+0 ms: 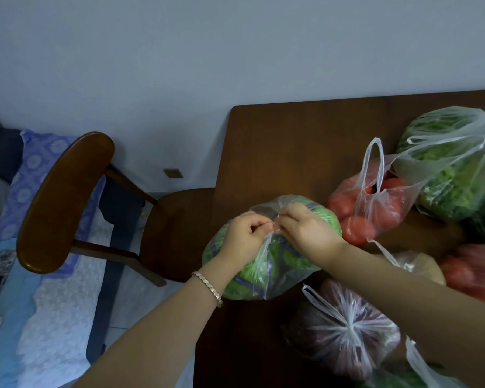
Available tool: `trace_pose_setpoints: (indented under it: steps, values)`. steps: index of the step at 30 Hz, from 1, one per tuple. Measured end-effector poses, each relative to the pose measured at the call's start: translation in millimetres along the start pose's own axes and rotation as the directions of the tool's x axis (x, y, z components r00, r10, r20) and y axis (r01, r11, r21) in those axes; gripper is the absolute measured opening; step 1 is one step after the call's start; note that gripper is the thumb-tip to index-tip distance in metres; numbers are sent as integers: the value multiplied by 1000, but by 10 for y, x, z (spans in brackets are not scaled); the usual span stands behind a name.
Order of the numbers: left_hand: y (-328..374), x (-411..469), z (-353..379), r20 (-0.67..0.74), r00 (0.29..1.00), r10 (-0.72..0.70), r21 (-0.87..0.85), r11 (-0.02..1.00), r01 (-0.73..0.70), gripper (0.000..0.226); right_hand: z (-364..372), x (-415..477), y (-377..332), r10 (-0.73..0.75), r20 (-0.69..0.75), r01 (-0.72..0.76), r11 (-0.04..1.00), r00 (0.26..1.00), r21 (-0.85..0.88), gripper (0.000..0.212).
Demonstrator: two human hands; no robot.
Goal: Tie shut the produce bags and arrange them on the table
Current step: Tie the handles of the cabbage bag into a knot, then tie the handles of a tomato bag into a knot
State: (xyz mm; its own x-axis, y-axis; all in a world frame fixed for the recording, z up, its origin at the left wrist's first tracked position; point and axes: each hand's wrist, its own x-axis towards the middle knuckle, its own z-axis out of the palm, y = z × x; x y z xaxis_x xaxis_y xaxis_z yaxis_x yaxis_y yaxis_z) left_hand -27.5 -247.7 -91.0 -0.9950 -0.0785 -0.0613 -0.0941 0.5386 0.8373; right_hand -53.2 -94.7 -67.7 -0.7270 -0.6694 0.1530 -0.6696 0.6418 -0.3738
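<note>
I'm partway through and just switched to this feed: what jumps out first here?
At the left edge of the table, the left hand and right hand pinch the gathered top of the green produce bag. Just right of it, the red produce bag sits with its handles up and untied. Nearer the camera, the purplish bag is already knotted.

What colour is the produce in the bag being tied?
Green with purple bands, through the clear bag; head view.
</note>
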Motion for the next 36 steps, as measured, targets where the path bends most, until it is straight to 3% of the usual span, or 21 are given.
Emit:
trace_pose_setpoints:
  steps: [4,9,12,14,17,20,26,30,33,36]
  values:
    - [11,3,36,-62,998,11,93,996,-5,7,-59,-44,-14,-57,3,56,969,998,-241,17]
    - [5,101,38,-141,981,-133,218,963,161,13,47,-87,-16,-39,-31,31,973,999,-230,18]
    - [63,57,32,-182,974,-138,353,915,196,15,12,-53,-41,2,15,1,972,1000,-233,16]
    - [125,36,5,-122,985,-120,434,886,162,16,-27,-55,-37,59,112,-37,981,992,-189,9]
    - [267,106,-47,16,994,-112,494,865,89,16,-141,-127,95,95,226,-98,995,970,5,22]
    - [487,209,25,33,999,-4,541,841,-15,23,-447,-271,286,140,178,-158,983,974,91,18]
    - [1038,403,642,79,994,74,538,836,-105,30,-1115,-694,970,352,114,-357,934,929,26,12]
    - [1384,580,1099,-4,1000,21,436,900,-17,56,-1393,-964,1403,537,-40,-537,844,843,5,15]
    - [1597,694,1388,-11,997,-75,397,915,73,31,-1461,-1103,1680,691,-121,-685,722,712,95,31]
    - [1725,684,1517,-47,998,-40,392,918,55,28,-1446,-1046,1846,801,-51,-731,569,597,376,67]
